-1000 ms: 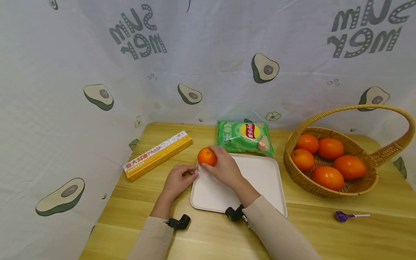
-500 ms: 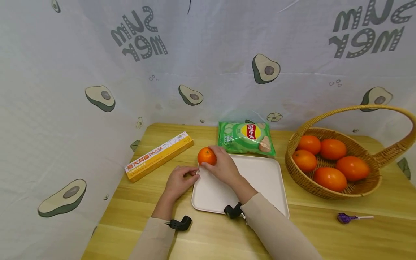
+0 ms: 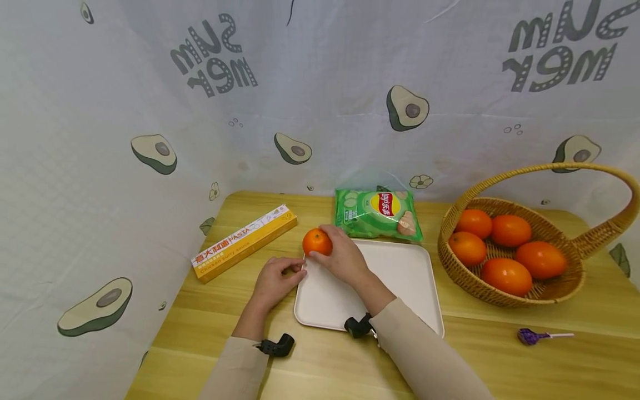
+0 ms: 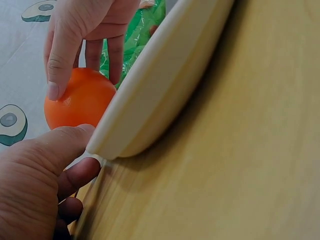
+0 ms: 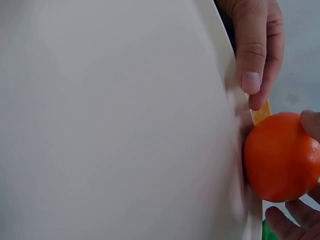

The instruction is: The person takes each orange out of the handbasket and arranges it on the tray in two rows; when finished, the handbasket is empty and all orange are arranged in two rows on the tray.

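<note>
Tabletop is pale yellowish wood, streaky grain, slightly glossy, set in a corner against a hanging whitish sheet. Sheet looks thin, lightly creased, printed with avocado halves, small flowers and grey lettering, covering the back and left side.

Off-white tray sits mid-table: rectangular, rounded corners, low raised rim, smooth matte finish. Orange fruit is at its far left corner, by the rim; round, smooth, shiny skin, small green stem spot. Whether its weight is on the rim, can't tell.

Right hand reaches across the tray and grips the orange fruit, thumb on the near side, fingers curved round the other. Left hand is beside the tray's left edge, fingers loosely bent, gap between thumb and fingers, nothing seen held; thumb tip at the rim, contact unclear. Beige sleeves, black wrist device on each arm.

Behind the tray: green chip packet, crinkly shiny plastic, puffed. Left: long narrow pasta box, yellow and white, lying diagonally. Right: woven basket, tan, oval, tall arched handle, five glossy orange fruits inside. Near its front lies a lollipop, crumpled purple wrapper, thin white stick.
</note>
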A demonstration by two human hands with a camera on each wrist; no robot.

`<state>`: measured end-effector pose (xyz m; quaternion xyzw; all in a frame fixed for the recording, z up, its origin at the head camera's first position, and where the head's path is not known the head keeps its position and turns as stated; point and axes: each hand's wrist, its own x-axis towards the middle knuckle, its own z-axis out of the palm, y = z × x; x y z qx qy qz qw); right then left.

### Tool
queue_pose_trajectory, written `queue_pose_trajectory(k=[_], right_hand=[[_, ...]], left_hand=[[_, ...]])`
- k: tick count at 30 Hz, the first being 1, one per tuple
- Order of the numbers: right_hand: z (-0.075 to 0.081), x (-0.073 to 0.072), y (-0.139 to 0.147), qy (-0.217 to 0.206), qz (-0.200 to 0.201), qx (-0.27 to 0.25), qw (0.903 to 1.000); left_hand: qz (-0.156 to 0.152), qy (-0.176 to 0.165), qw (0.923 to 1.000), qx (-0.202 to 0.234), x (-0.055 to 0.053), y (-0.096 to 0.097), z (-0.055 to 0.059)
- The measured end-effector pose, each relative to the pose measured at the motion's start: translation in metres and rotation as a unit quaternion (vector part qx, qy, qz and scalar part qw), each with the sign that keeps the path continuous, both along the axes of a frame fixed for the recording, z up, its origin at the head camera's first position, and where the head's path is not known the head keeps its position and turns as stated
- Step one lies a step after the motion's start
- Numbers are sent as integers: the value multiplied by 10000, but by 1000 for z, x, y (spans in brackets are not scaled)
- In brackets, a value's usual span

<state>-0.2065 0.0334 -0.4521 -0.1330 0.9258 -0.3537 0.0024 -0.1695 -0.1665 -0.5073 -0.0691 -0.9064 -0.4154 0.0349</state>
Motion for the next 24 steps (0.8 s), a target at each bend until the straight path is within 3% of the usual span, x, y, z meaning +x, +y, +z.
queue_pose_trajectory(k=[8, 24], right_hand=[[9, 8, 6, 177, -4, 18, 9998], [31, 43, 47, 386, -234, -311, 9985]], left_hand=[[-23, 102, 9999, -3, 1, 0, -1], [63, 0, 10000, 45, 2, 2, -1]])
